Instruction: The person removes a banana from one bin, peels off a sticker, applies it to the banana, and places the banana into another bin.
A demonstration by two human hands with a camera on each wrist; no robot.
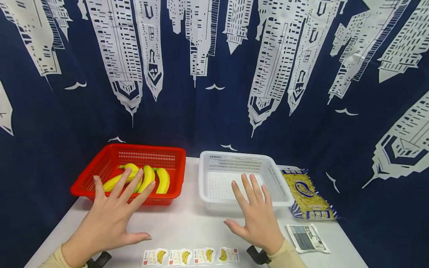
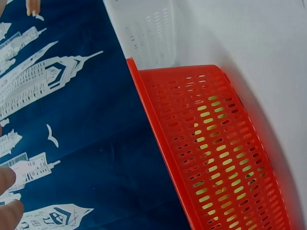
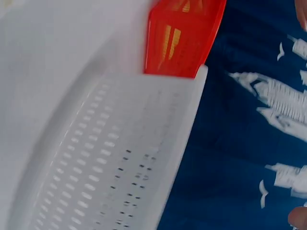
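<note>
Both hands hover flat above the white surface (image 1: pixel 187 223), and neither holds anything. The left hand (image 1: pixel 108 219) has its fingers (image 1: pixel 124 182) spread wide and straight, and they reach over the front rim of the red basket (image 1: pixel 100 163), which stands near the far left corner of the surface. In this basket lie the bananas (image 1: pixel 157 180), a small bunch of yellow ones, close to the front wall and just beyond the fingertips; I cannot tell if the fingertips touch them. The right hand (image 1: pixel 258 217) is open too, with fingers together and straight, in front of the white basket (image 1: pixel 214 163) at the far edge, which shows nothing inside. From the left wrist view the red basket (image 2: pixel 216 153) shows a thin perforated wall with yellow behind the holes. I judge the bananas to be light and rather firm, with smooth skin that can slip a little, and easy to bruise if they are real. The best place to take them seems the thick middle of the bunch or the stem end, from above. Along the near edge lie four banana stickers (image 1: pixel 191 257), at the right edge a yellow bag (image 1: pixel 306 193) and a small grey packet (image 1: pixel 306 238).
</note>
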